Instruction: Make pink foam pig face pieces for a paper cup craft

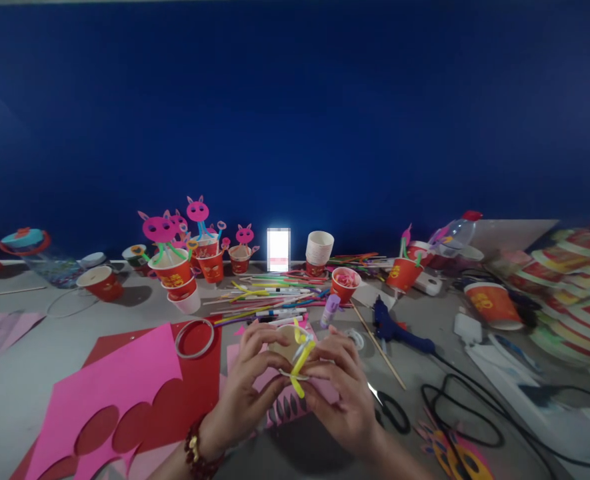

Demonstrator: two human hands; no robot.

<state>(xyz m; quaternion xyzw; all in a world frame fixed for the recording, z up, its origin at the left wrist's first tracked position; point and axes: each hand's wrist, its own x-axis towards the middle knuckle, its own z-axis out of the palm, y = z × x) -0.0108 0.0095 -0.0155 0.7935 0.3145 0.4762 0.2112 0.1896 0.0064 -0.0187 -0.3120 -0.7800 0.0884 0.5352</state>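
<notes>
Both hands are around a paper cup (pixel 281 341) near the table's front, its open mouth facing up toward me. Yellow pipe cleaners (pixel 302 360) cross over its rim, with a pale blue piece between them. My left hand (pixel 249 373) wraps the cup's left side, thumb below. On the right, my right hand (pixel 342 383) pinches at the rim beside the yellow pipe cleaner. Fingers hide most of the cup's wall. Beneath the hands lies pink paper with a row of dark slits (pixel 287 407).
Pink paper with round cut-outs (pixel 159 360) lies on red sheets at left. A blue glue gun (pixel 399 330), scissors (pixel 395 412) and a wooden stick (pixel 379 347) lie right. Behind are pipe cleaners, markers (pixel 279 313), decorated cups (pixel 175 273) and stacked cups (pixel 319 248).
</notes>
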